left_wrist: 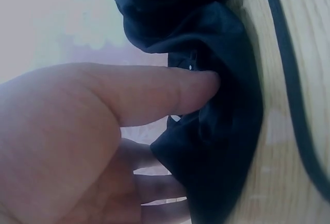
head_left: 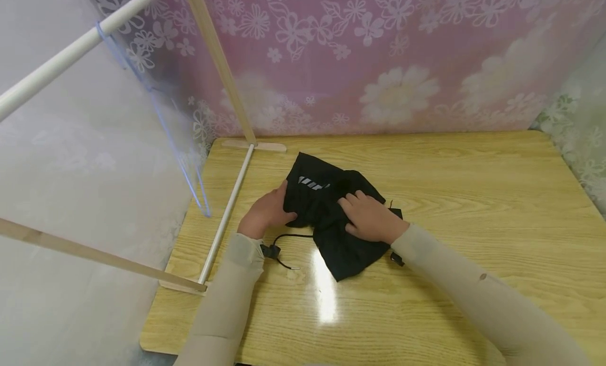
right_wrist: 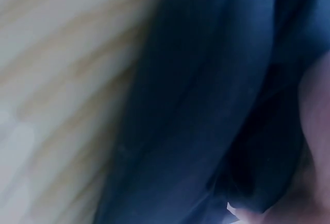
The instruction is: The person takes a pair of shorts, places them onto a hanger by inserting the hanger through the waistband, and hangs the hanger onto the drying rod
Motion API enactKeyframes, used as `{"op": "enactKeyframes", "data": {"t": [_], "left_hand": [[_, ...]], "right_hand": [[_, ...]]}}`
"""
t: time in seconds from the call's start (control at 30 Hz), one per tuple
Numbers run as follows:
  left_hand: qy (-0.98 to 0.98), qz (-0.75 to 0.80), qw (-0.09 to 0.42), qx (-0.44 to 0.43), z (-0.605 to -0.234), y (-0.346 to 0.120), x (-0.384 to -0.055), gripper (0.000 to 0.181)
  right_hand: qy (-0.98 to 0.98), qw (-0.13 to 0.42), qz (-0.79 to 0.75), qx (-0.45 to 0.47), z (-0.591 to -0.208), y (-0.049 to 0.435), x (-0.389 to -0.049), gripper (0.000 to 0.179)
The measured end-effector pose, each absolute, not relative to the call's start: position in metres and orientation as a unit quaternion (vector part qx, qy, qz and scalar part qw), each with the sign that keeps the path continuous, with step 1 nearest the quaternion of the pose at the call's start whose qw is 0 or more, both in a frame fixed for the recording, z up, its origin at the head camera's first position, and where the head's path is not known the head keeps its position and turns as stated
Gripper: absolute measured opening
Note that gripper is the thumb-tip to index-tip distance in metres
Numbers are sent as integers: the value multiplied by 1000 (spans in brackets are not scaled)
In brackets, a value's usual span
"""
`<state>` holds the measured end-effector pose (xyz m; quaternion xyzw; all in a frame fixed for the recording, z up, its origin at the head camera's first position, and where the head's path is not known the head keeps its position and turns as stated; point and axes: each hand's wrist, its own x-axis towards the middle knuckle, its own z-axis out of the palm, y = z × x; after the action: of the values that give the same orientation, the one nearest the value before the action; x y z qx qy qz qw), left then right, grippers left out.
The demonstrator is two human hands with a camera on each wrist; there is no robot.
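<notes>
A metal-tipped drawcord [head_left: 298, 235] trails across a wood-grain table [head_left: 473, 208] beside a person's left wrist. Just ahead, between both hands, a black garment [head_left: 338, 253] lies rumpled, its long axis slanting from far left to near right. The left hand [head_left: 267, 211], thumb and fingers spread, touches its left edge; the right hand [head_left: 371, 219], fingers curled, grips folds near the middle, covering part of it. A rack [head_left: 226, 213] bars the left side, a blue hanger [head_left: 176, 153] on its top bar; beyond hangs a floral curtain [head_left: 312, 87].
</notes>
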<state>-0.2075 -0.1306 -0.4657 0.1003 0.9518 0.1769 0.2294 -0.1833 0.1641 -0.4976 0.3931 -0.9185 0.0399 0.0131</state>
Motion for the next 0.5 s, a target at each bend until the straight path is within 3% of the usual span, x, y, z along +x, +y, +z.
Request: {"op": "enactKeyframes", "data": {"t": [0.3, 0.5], "left_hand": [[955, 174, 221, 99, -466, -130, -206, 101], [956, 172, 211, 107, -466, -131, -206, 101]], "right_hand": [[-913, -12, 67, 402, -500, 165, -183, 54], [-908, 3, 69, 413, -499, 165, -181, 52]]}}
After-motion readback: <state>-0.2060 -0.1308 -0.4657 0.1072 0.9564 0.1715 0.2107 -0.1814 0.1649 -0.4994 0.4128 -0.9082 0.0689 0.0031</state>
